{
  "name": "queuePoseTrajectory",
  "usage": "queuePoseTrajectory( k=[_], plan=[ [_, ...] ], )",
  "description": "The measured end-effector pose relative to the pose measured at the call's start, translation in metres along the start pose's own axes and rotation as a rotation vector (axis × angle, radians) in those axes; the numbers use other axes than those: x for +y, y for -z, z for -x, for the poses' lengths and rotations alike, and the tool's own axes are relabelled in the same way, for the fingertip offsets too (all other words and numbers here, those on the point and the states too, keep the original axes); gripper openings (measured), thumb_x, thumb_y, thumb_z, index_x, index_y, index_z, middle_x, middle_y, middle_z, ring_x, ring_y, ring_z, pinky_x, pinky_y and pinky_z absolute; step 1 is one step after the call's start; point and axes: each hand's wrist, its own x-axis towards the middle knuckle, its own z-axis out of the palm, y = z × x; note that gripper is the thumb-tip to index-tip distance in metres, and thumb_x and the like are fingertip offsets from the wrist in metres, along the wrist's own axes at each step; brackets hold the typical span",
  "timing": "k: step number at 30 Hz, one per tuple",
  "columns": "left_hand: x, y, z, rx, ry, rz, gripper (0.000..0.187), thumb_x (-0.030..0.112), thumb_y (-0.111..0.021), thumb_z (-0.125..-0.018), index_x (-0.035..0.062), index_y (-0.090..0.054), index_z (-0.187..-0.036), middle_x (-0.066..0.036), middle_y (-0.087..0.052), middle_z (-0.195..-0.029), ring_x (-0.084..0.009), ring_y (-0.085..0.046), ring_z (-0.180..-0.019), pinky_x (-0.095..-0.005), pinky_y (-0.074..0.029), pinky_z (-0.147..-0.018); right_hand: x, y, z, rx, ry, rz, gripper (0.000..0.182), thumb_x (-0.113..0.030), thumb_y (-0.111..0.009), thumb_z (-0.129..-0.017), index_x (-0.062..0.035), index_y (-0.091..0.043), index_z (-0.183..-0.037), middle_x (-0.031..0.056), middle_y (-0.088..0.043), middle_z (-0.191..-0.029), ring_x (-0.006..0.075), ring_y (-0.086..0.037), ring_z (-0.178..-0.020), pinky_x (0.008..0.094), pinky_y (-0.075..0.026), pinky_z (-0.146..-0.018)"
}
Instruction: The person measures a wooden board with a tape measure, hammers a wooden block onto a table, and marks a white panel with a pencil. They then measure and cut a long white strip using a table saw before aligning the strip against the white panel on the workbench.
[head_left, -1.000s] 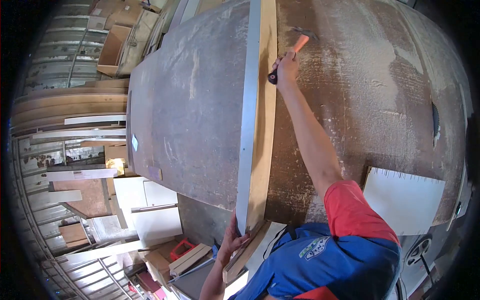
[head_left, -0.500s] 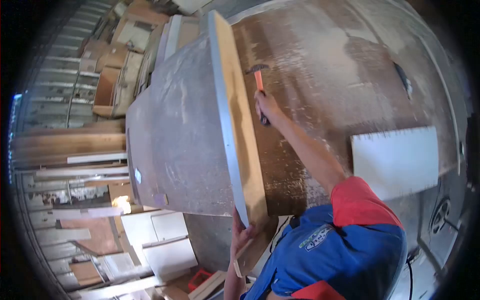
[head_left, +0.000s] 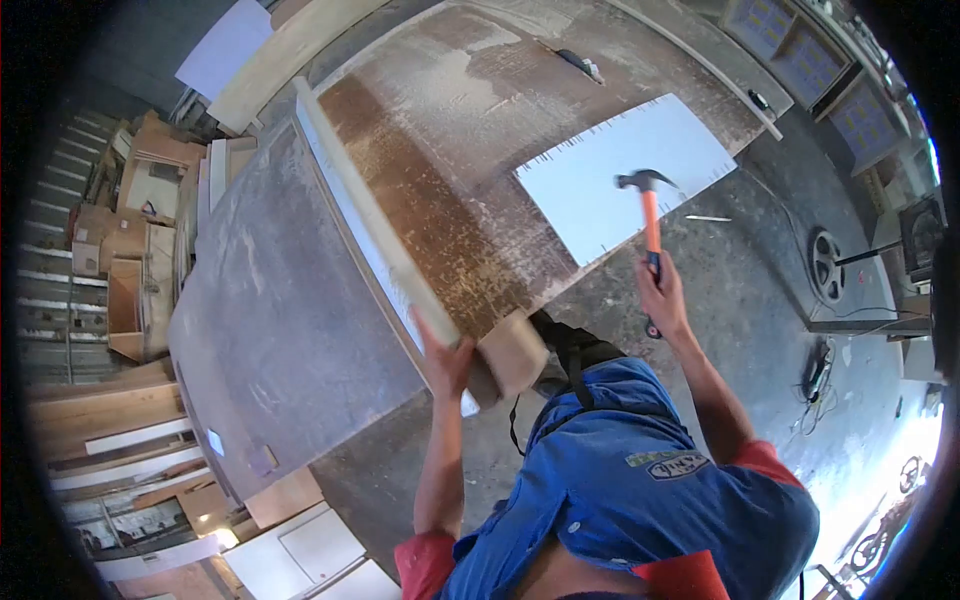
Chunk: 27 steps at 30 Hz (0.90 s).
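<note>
**Right hand (head_left: 662,293) was closed round the hammer (head_left: 652,225)**

The hammer had been carried away from the long board (head_left: 392,243) on the tabletop (head_left: 440,215), its head now seen against the white panel (head_left: 600,175). The board's near end was held between thumb and fingers by the left hand (head_left: 448,365) (blurred, so exact contact could not be told). No blow, it seemed, was being struck.

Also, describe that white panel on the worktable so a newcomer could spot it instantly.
Find the big brown worktable streaked with pale dust. Near its lower-right edge in the picture, partly hidden behind the hammer, lies a flat white panel. Short dark nicks along its edges set it apart from the long, narrow board in the left hand.
</note>
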Motion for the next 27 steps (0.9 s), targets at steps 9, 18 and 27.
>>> queuePoseTrajectory(
  k=[9, 18, 27],
  plan=[
    [-0.055, -0.053, 0.117, 0.475, -0.033, -0.231, 0.077, 0.010, -0.066, -0.072, -0.0035, -0.035, -0.141, -0.025, -0.039, -0.142, -0.0430, -0.034, -0.133, -0.0457, -0.021, -0.115, 0.046, 0.117, 0.061, 0.368, 0.011, 0.133, 0.012, -0.018, -0.053, -0.097, -0.0067, -0.049, -0.100, -0.0040, -0.041, -0.066, 0.0038, -0.039, -0.046, 0.0224, -0.034, -0.039],
    [-0.128, -0.085, 0.098, 0.757, 0.978, 0.948, 0.045, 0.034, -0.049, -0.090, 0.0024, -0.047, -0.122, -0.014, -0.052, -0.115, -0.0309, -0.055, -0.107, -0.0475, -0.048, -0.087, 0.044, 0.150, -0.001, 0.237, 0.018, 0.063, 0.013, -0.019, -0.053, -0.097, -0.0065, -0.050, -0.101, -0.0043, -0.042, -0.063, 0.0044, -0.040, -0.044, 0.0227, -0.034, -0.038],
    [-0.083, -0.151, 0.106, 0.854, 0.979, 0.943, 0.032, 0.021, -0.052, -0.087, 0.0034, -0.048, -0.113, -0.007, -0.056, -0.090, -0.0202, -0.058, -0.069, -0.0375, -0.046, -0.054, 0.019, 0.151, -0.106, -0.043, 0.137, 0.357, 0.018, -0.022, -0.055, -0.096, -0.0046, -0.052, -0.100, 0.0002, -0.044, -0.065, 0.0071, -0.044, -0.048, 0.0259, -0.036, -0.042]
  ],
)
